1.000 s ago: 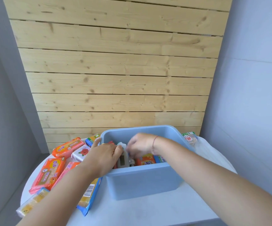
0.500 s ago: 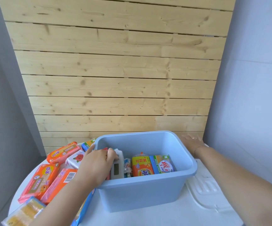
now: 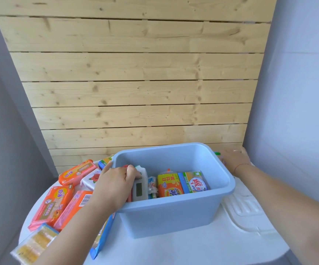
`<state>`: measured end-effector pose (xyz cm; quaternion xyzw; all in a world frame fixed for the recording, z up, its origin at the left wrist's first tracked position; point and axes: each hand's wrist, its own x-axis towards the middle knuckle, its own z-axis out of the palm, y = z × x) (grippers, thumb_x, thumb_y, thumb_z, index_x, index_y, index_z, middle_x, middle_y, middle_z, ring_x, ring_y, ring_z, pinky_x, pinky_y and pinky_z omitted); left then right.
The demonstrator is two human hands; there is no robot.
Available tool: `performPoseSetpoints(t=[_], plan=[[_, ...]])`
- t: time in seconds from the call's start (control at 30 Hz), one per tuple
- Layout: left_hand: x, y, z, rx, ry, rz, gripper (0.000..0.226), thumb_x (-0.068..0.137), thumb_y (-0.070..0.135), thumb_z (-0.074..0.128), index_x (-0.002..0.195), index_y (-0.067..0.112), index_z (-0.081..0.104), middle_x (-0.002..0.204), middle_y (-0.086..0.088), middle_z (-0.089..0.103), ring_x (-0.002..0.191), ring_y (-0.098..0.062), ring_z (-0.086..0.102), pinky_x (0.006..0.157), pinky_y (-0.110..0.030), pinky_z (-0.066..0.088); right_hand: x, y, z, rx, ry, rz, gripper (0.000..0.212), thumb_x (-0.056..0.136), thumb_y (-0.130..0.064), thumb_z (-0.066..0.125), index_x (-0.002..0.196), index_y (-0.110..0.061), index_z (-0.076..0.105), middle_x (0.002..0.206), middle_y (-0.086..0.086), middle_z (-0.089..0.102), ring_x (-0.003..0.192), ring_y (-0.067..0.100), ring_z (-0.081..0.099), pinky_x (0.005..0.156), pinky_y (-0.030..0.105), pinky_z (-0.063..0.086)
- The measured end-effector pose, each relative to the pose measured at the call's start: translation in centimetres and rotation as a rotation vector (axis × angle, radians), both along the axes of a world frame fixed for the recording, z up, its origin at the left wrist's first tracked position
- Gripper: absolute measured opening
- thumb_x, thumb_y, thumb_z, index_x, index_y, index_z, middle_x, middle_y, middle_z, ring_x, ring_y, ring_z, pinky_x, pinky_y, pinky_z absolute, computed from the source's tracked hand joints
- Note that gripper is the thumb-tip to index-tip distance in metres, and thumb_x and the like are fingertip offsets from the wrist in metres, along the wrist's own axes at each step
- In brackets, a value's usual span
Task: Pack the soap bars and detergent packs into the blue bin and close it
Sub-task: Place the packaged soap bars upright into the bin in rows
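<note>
Can't really tell what the right hand (image 3: pixel 235 159) is up to. It's behind the far right corner of the blue bin (image 3: pixel 174 207), laid over a green-edged thing (image 3: pixel 217 153), and the bin wall hides the fingertips, so gripping or just touching, no idea. The left hand (image 3: pixel 116 185) is easier: fingers curled over the top of a white pack (image 3: pixel 140 188) standing at the bin's left end, with a pinkish pack next to it mostly covered.

The bin sits mid-table, open. Packs stand on edge along its near wall: an orange-yellow detergent pack (image 3: pixel 167 187), a blue-green pack (image 3: pixel 194 181) touching it, and a small wrapped thing (image 3: pixel 152 185) I can't read.

A pale lid (image 3: pixel 246 213) lies flat on the round white table (image 3: pixel 174 249) just right of the bin. To the left are heaped orange soap packs (image 3: pixel 52 205), a white rose-print pack (image 3: pixel 91 178) and a blue-edged pack (image 3: pixel 102 241) half under the left forearm.
</note>
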<state>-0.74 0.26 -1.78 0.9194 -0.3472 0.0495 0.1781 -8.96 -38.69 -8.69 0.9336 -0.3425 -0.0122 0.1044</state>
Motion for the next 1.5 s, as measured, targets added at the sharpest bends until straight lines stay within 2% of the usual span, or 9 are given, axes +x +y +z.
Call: performPoseSetpoints(t=[0.3, 0.4, 0.5, 0.77, 0.87, 1.0, 1.23, 1.33, 1.5], plan=[[0.7, -0.2, -0.7, 0.133, -0.094, -0.035, 0.037, 0.096, 0.009, 0.026, 0.118, 0.019, 0.053, 0.120, 0.001, 0.066, 0.107, -0.024, 0.057, 0.117, -0.038, 0.011, -1.2, 8.4, 15.0, 0.609, -0.939, 0.019, 0.037, 0.083, -0.044, 0.060, 0.107, -0.016, 0.059, 0.097, 0.001, 0.062, 0.087, 0.022, 0.059, 0.078, 0.033, 0.048], [0.8, -0.3, -0.7, 0.147, -0.107, -0.030, 0.035, 0.095, 0.008, 0.026, 0.117, 0.017, 0.051, 0.120, 0.000, 0.066, 0.108, -0.025, 0.056, 0.117, -0.039, 0.014, -0.1, 14.9, 16.0, 1.175, -0.801, 0.079, 0.027, 0.089, -0.039, 0.057, 0.091, -0.012, 0.061, 0.090, 0.010, 0.067, 0.067, 0.018, 0.067, 0.062, 0.032, 0.059], [0.8, -0.4, -0.7, 0.159, -0.107, -0.037, 0.033, 0.094, 0.007, 0.028, 0.115, 0.016, 0.051, 0.116, -0.001, 0.066, 0.108, -0.025, 0.057, 0.118, -0.041, 0.013, 0.9, 20.0, 13.0, 1.416, -0.449, -0.065, 0.035, 0.093, -0.033, 0.053, 0.113, -0.005, 0.054, 0.107, 0.018, 0.066, 0.090, 0.030, 0.068, 0.073, 0.040, 0.055], [0.6, -0.2, -0.7, 0.124, -0.098, -0.023, 0.032, 0.090, 0.008, 0.038, 0.121, 0.012, 0.046, 0.119, -0.004, 0.063, 0.110, -0.026, 0.056, 0.117, -0.045, 0.015, 1.8, 24.6, 10.1, 1.165, -0.050, -0.007, 0.036, 0.088, -0.032, 0.051, 0.111, -0.006, 0.061, 0.099, 0.013, 0.071, 0.089, 0.030, 0.069, 0.091, 0.038, 0.052], [0.3, -0.4, -0.4, 0.059, -0.018, 0.007, 0.031, 0.091, 0.007, 0.036, 0.120, 0.012, 0.048, 0.119, -0.006, 0.062, 0.111, -0.026, 0.055, 0.117, -0.044, 0.016, 1.0, 25.4, 10.5, 1.071, -0.095, 0.173, 0.012, 0.088, -0.021, 0.049, 0.092, -0.014, 0.058, 0.075, 0.002, 0.059, 0.062, 0.017, 0.055, 0.059, 0.024, 0.046], [0.1, -0.1, 0.1, -0.341, 0.162, -0.007, 0.029, 0.096, 0.023, 0.029, 0.100, 0.020, 0.058, 0.120, -0.010, 0.063, 0.115, -0.025, 0.051, 0.103, -0.033, 0.030, 1.2, 26.5, 9.9, 0.804, -0.062, 0.318, 0.019, 0.089, -0.023, 0.039, 0.071, -0.017, 0.045, 0.074, 0.006, 0.055, 0.066, 0.023, 0.045, 0.061, 0.029, 0.035], [-0.5, 0.5, 0.5, -0.715, 0.392, 0.067, 0.045, 0.095, 0.020, 0.030, 0.138, 0.018, 0.044, 0.145, 0.002, 0.040, 0.134, -0.013, 0.035, 0.106, -0.024, 0.026, 1.4, 25.5, 9.3, 0.808, 0.013, 0.272, 0.024, 0.091, -0.035, 0.042, 0.075, -0.018, 0.051, 0.089, 0.003, 0.058, 0.081, 0.022, 0.050, 0.076, 0.031, 0.037], [-0.3, 2.1, -0.5, -0.864, 0.487, 0.207, 0.047, 0.093, 0.017, 0.032, 0.138, 0.020, 0.043, 0.142, -0.001, 0.043, 0.129, -0.019, 0.042, 0.110, -0.039, 0.035, 1.0, 25.6, 9.2, 0.854, -0.119, 0.260, 0.015, 0.090, -0.034, 0.049, 0.090, -0.019, 0.052, 0.091, 0.004, 0.057, 0.083, 0.023, 0.051, 0.075, 0.030, 0.037], [0.7, 6.8, -5.0, -0.311, 0.433, 0.428, 0.051, 0.087, 0.013, 0.045, 0.137, 0.011, 0.042, 0.143, -0.014, 0.041, 0.130, -0.032, 0.039, 0.106, -0.042, 0.036, -0.5, 27.5, 9.8, 0.720, -0.080, 0.407, 0.060, 0.091, -0.060, 0.034, 0.128, -0.013, 0.042, 0.135, 0.011, 0.046, 0.123, 0.027, 0.050, 0.096, 0.037, 0.039]])
